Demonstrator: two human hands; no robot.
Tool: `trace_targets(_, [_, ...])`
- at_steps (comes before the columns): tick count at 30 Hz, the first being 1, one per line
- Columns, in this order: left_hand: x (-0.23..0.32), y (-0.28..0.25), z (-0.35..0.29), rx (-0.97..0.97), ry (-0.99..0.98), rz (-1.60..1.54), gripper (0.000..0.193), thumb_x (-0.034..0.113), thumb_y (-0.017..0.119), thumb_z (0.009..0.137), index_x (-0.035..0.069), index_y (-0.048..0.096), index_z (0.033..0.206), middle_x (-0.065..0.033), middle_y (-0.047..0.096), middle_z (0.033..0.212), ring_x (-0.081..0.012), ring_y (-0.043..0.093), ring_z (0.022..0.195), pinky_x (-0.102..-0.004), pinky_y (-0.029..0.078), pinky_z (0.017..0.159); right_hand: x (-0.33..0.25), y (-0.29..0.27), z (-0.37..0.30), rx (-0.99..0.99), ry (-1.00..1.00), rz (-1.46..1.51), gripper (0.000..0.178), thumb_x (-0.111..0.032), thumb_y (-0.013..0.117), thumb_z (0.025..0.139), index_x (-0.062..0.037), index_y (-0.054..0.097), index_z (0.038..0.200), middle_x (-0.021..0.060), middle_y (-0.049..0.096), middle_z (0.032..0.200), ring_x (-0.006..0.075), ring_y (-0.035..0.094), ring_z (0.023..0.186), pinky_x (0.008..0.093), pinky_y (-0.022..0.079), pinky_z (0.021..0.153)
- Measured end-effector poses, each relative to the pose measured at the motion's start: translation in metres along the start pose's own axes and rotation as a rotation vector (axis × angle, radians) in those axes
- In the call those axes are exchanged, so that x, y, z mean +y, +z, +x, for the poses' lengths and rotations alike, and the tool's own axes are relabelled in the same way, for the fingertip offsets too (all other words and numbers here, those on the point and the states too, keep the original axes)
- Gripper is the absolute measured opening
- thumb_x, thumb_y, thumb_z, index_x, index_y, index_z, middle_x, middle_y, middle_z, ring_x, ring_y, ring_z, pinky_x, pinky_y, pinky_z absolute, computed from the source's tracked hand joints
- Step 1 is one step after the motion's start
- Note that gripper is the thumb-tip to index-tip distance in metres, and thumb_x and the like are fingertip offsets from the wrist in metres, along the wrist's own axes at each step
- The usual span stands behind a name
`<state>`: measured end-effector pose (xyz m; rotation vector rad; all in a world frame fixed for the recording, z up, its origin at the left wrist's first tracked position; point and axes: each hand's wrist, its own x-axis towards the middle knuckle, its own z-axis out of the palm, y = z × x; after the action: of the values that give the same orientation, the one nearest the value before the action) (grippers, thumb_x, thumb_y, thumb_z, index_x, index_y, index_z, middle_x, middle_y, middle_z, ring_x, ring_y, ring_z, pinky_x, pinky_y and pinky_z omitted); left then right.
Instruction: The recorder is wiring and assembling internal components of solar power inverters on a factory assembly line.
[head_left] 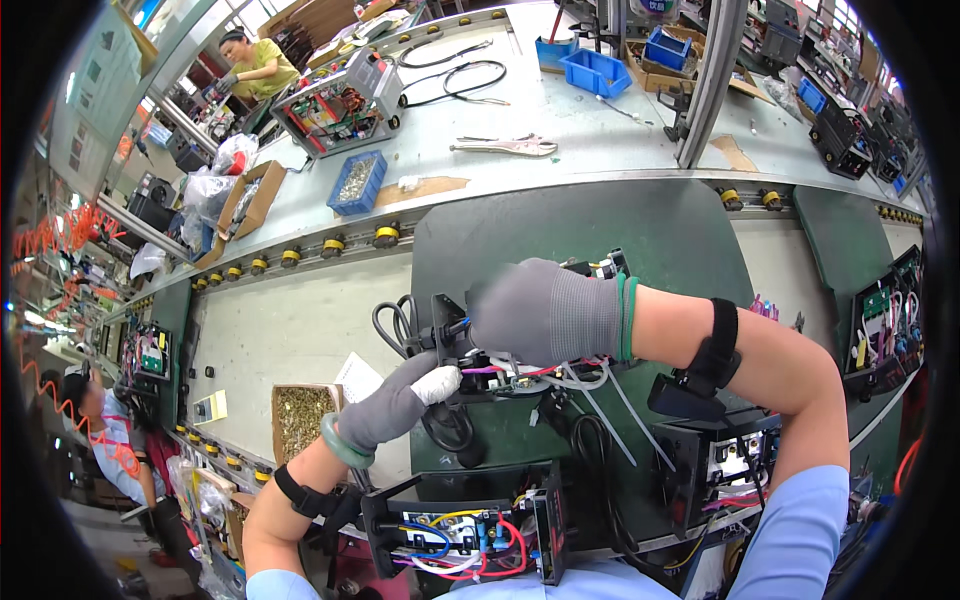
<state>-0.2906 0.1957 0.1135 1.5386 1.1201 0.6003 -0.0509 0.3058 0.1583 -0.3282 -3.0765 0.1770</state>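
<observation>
A partly built electrical unit (520,378) with a black end panel and purple, red and white wires sits in front of me on the dark green board (640,235). My left hand (385,408), in a grey glove with a white-covered thumb, pinches at a black cable fitting (456,338) on the panel. From there a coiled black power cord (393,318) hangs to the left. My right hand (550,312), also gloved in grey, is curled over the panel's upper side, close to the left fingers. Its fingertips are blurred and mostly hidden, as is anything they hold.
Nearest me stands another wired unit (470,545), with a further one (720,460) at right. A box of small brass-coloured parts (303,420) lies left. Beyond the rollers are locking pliers (505,147), a blue bin (357,183) and an opened machine (340,105). Other people work at left.
</observation>
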Motion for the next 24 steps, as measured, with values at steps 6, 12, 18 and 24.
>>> trace_targets(6, [-0.001, 0.001, -0.003, 0.005, -0.023, 0.022, 0.043, 0.038, 0.052, 0.102, -0.001, 0.056, 0.12, -0.0041, 0.054, 0.09, -0.0113, 0.053, 0.077, -0.0284, 0.045, 0.069, -0.005, 0.02, -0.011, 0.15, -0.017, 0.021, 0.012, -0.022, 0.066, 0.078, -0.0104, 0.063, 0.08, 0.0071, 0.062, 0.077, 0.0265, 0.068, 0.07, 0.0397, 0.055, 0.058])
trace_targets(12, [0.012, -0.003, 0.001, -0.091, -0.254, -0.027, 0.054, 0.034, 0.048, 0.106, 0.0, 0.042, 0.147, -0.0076, 0.056, 0.133, -0.0153, 0.05, 0.121, -0.0322, 0.04, 0.106, -0.008, 0.011, -0.013, 0.081, 0.033, 0.0, 0.011, -0.02, 0.067, 0.077, -0.0108, 0.063, 0.08, 0.007, 0.063, 0.08, 0.0259, 0.069, 0.07, 0.039, 0.055, 0.057])
trace_targets(18, [-0.011, -0.01, -0.001, -0.135, -0.211, -0.063, 0.054, 0.036, 0.049, 0.105, 0.001, 0.043, 0.147, -0.0069, 0.056, 0.134, -0.0152, 0.049, 0.121, -0.0326, 0.039, 0.105, -0.007, 0.019, -0.016, 0.158, 0.049, 0.049, 0.012, -0.019, 0.069, 0.076, -0.0107, 0.063, 0.081, 0.007, 0.062, 0.078, 0.0259, 0.069, 0.071, 0.0392, 0.055, 0.057])
trace_targets(24, [0.003, -0.009, -0.001, -0.134, -0.223, -0.027, 0.055, 0.035, 0.051, 0.105, 0.001, 0.043, 0.147, -0.0071, 0.056, 0.132, -0.0152, 0.051, 0.118, -0.0315, 0.042, 0.103, -0.006, 0.022, -0.013, 0.162, 0.027, 0.045, 0.011, -0.019, 0.068, 0.075, -0.0111, 0.063, 0.08, 0.0066, 0.062, 0.078, 0.0261, 0.069, 0.07, 0.0395, 0.055, 0.057])
